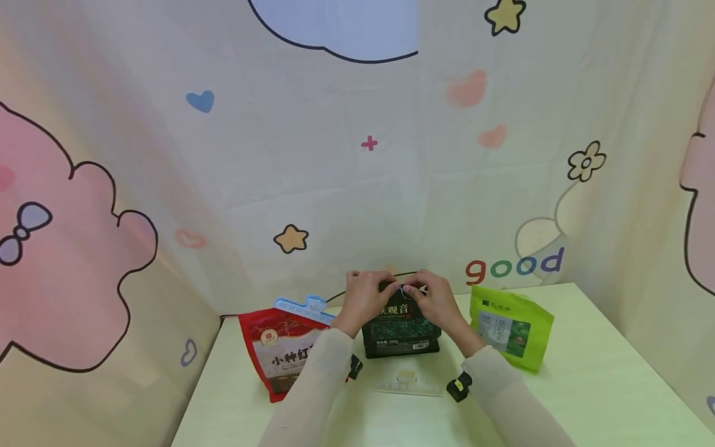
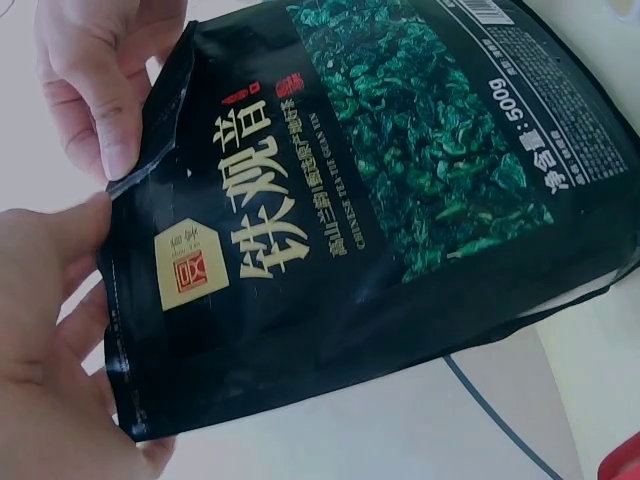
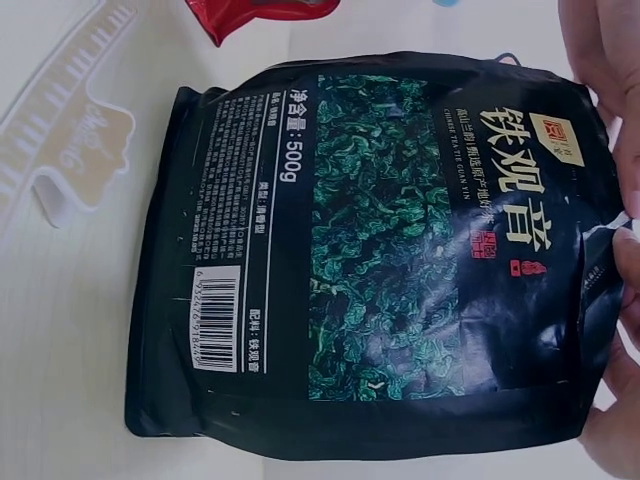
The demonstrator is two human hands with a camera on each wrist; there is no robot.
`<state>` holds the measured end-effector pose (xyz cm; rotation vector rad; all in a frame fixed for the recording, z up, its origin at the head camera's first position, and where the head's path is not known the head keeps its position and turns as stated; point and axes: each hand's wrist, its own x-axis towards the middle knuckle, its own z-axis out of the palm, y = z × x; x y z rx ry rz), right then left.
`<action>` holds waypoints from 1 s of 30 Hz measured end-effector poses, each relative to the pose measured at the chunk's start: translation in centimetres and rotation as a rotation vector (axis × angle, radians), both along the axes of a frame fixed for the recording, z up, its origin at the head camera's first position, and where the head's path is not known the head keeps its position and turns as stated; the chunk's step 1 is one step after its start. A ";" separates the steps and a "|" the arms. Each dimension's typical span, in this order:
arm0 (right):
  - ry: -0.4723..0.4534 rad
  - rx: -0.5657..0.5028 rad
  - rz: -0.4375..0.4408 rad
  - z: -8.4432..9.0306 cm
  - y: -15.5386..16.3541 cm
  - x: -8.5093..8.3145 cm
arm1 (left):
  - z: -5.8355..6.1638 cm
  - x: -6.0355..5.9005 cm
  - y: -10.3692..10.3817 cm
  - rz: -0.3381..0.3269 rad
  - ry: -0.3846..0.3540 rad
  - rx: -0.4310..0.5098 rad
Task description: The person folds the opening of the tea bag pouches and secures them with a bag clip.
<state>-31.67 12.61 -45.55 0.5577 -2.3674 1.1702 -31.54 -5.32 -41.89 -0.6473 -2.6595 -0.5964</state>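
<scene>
A black tea bag [image 1: 399, 332] stands upright on the table between the two hands, its front showing green leaves and Chinese lettering. My left hand [image 1: 364, 299] pinches the bag's top edge on the left side, thumb in front and fingers behind. From the other side, my right hand [image 1: 437, 301] pinches the same edge close to the middle. The two thumbs nearly meet there, and in the left wrist view the top edge [image 2: 150, 170] is creased beside the right thumb. Flat before the bag lies a pale sealing clip [image 1: 408, 386] with a yellowish handle.
At left a red tea bag [image 1: 285, 354] leans back, with a blue sealing clip [image 1: 304, 307] along its top, partly behind the left forearm. A lime-green tea bag [image 1: 519, 329] stands at right. A printed curtain [image 1: 346, 186] hangs behind the table [image 1: 592, 372].
</scene>
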 end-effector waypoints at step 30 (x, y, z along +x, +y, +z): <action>0.008 -0.019 -0.062 -0.9 0.0 0.1 | 0.0 0.3 -0.5 -0.015 -0.040 0.008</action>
